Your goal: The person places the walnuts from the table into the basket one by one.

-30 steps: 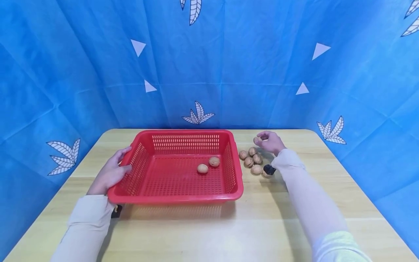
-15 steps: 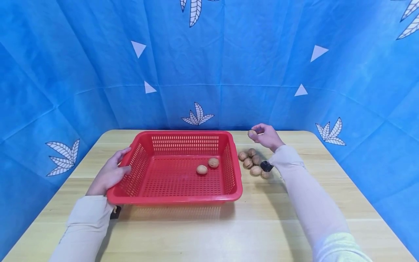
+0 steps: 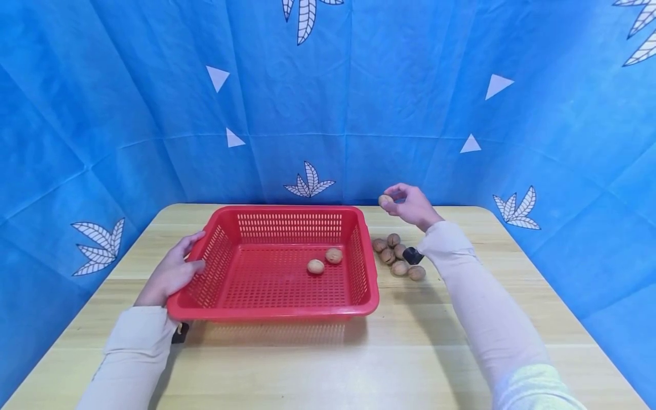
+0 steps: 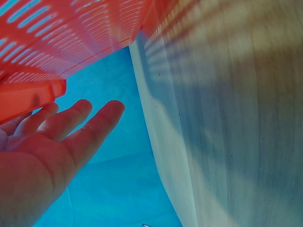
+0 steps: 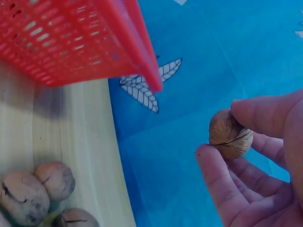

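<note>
A red plastic basket (image 3: pixel 271 312) with slotted walls stands at the left-middle of the table, two walnuts (image 3: pixel 315 266) lying on its floor. At the basket's left side, my left hand (image 3: pixel 174 270) holds the rim, thumb over the inside; the left wrist view shows its fingers (image 4: pixel 94 130) below the rim. My right hand (image 3: pixel 412 208) is raised to the right of the basket's far corner. It pinches a walnut (image 5: pixel 229 135) between thumb and fingertips, with the other fingers loosely bent.
Several walnuts (image 3: pixel 400 267) lie in a loose cluster on the wooden table (image 3: pixel 359 364), just right of the basket. A blue patterned cloth (image 3: pixel 410 85) hangs behind the table and along its sides. Black wrist cameras (image 3: pixel 412 255) are strapped under the cuffs.
My right hand has risen and moved left with the walnut, away from the cluster and closer to the basket's far right corner. The left hand and basket have stayed put.
</note>
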`<control>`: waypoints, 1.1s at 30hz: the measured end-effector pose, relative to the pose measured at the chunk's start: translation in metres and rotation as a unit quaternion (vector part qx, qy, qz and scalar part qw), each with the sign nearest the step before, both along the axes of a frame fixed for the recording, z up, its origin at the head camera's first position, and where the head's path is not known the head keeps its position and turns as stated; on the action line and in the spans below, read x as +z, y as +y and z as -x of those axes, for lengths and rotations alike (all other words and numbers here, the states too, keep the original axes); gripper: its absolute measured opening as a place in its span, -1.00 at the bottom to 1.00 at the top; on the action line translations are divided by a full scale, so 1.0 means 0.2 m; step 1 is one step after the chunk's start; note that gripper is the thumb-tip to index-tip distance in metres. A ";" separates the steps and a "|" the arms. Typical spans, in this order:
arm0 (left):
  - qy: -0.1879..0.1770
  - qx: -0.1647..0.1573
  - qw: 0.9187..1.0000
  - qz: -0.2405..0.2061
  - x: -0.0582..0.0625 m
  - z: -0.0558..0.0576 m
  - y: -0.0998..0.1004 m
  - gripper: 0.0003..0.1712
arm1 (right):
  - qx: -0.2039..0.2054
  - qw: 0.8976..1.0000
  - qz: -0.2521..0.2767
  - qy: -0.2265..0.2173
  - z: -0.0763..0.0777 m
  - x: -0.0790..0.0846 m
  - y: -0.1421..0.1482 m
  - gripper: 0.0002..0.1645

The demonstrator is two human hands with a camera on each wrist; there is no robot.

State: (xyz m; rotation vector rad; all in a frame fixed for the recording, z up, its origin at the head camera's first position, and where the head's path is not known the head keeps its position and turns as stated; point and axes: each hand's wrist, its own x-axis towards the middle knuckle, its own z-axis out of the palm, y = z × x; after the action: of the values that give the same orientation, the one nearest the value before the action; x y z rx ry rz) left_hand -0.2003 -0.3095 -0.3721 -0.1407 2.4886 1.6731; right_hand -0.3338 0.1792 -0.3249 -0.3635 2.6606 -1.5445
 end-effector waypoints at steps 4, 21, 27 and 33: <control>-0.003 0.001 1.000 -0.001 -0.01 -0.01 0.00 0.08 | 0.008 1.000 0.007 -0.008 -0.01 0.01 -0.03 -0.53; -0.004 0.000 1.000 -0.007 0.00 0.00 0.01 0.07 | 0.034 0.999 -0.004 -0.002 -0.05 0.08 -0.18 -0.58; -0.001 -0.003 1.000 -0.006 0.00 0.00 0.00 0.04 | 0.039 0.999 -0.020 0.009 -0.06 0.08 -0.25 -0.59; 0.007 -0.007 1.000 -0.003 0.00 0.00 0.00 0.05 | 0.055 0.998 -0.012 0.011 -0.07 0.08 -0.33 -0.61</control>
State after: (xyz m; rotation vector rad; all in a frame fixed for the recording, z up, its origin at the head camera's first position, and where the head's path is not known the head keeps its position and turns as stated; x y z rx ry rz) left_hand -0.2001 -0.3091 -0.3714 -0.1119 2.4873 1.6825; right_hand -0.3201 0.1140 -0.3095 -0.5181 2.6252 -1.4840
